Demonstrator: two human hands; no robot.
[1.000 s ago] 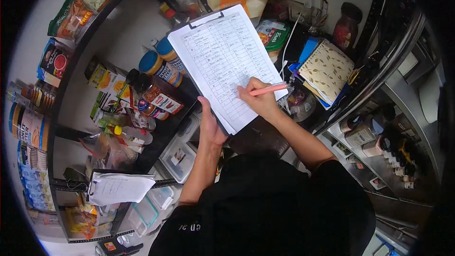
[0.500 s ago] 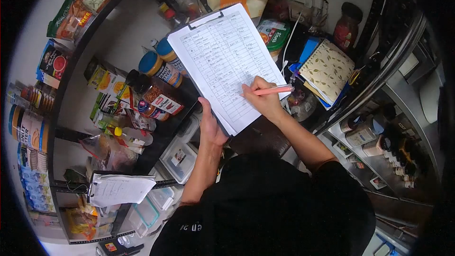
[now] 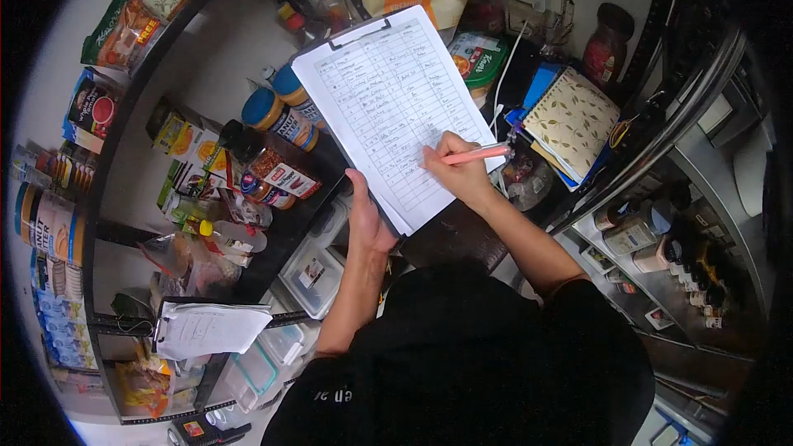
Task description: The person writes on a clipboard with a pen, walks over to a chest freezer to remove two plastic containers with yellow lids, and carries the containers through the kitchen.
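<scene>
My left hand (image 3: 369,219) grips the lower left edge of a clipboard (image 3: 361,28), thumb on top and the other fingers hidden beneath. On the board lies a printed table sheet (image 3: 388,99) with handwritten rows in its upper part and bare rows near the bottom. A pink pen (image 3: 483,154) is pinched in my right hand (image 3: 462,172), which rests on the lower right of the paper. The pen's tip is hidden by my fingers, around the last written lines.
Peanut butter jars (image 3: 285,124) and a red-flake spice jar (image 3: 277,167) stand on the left shelf. Another clipboard (image 3: 211,329) hangs lower left. A leaf-patterned notebook (image 3: 570,120) lies to the right, near a white cable (image 3: 501,87). Small bottles (image 3: 677,264) line the right-hand rack.
The pen and my right hand have shifted very slightly on the sheet. My left hand and the clipboard stay in place.
</scene>
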